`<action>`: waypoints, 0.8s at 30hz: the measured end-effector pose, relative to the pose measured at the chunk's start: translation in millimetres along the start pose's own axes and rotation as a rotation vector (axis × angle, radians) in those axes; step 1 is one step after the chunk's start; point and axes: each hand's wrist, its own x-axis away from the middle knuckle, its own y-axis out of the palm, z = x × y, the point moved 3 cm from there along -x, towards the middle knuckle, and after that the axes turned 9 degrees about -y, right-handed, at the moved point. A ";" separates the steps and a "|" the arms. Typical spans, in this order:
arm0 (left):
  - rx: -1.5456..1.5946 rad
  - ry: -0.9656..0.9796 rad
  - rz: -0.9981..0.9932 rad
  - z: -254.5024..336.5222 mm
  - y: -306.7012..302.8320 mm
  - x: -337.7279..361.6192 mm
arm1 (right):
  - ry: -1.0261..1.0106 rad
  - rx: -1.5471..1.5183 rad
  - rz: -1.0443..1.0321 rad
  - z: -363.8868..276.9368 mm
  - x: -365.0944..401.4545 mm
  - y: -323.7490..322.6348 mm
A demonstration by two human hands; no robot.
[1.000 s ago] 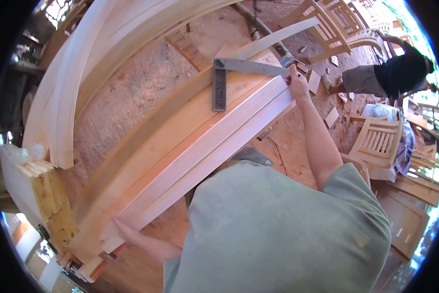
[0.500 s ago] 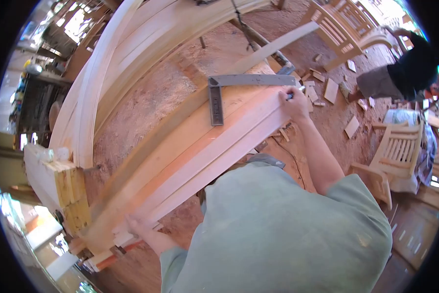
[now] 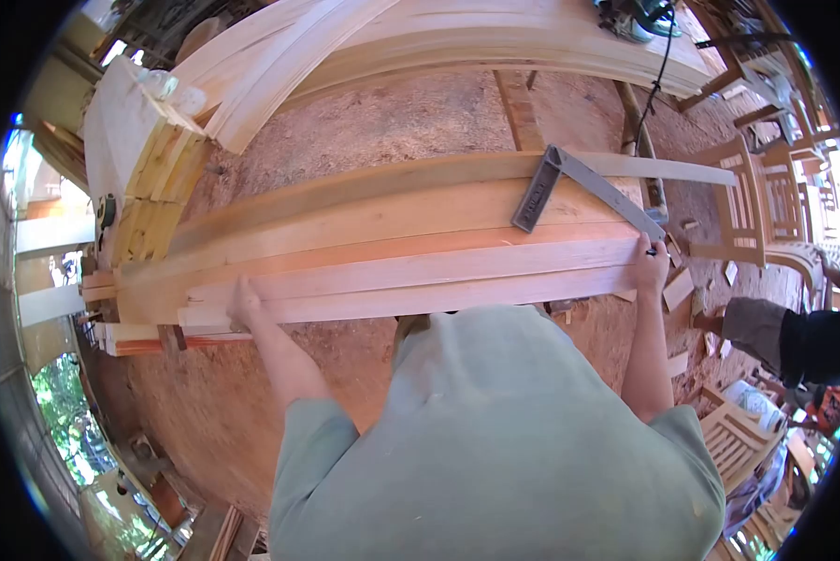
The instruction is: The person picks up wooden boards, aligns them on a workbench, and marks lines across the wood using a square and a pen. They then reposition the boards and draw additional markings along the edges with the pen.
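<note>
My left hand (image 3: pixel 244 305) lies against the left part of the pale planks (image 3: pixel 392 278); how its fingers are bent is unclear. At the planks' right end, my right hand (image 3: pixel 654 262) is closed around a small dark item too small to name. Just above that hand, the metal blade of a try square (image 3: pixel 616 194) slants down to the right. Its dark stock (image 3: pixel 538 193) rests across a wider board (image 3: pixel 392 217). The planks and boards lie side by side, running left to right.
Long curved boards (image 3: pixel 457 42) are stacked beyond, with a power tool (image 3: pixel 637 19) on top. A block of yellowish timber (image 3: pixel 163 182) stands at left. At right are wooden chairs (image 3: pixel 745 201), offcuts (image 3: pixel 679 288) and another person's leg (image 3: pixel 754 327). A cord hangs at upper right.
The view has turned, so the planks now run nearly level instead of steeply diagonal. Both hands remain near the same ends of the planks, and the square still lies by my right hand.
</note>
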 end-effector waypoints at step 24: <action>-0.232 1.684 -0.652 49.4 176.2 257.8 | -0.771 0.047 -0.217 -109.0 -43.0 40.1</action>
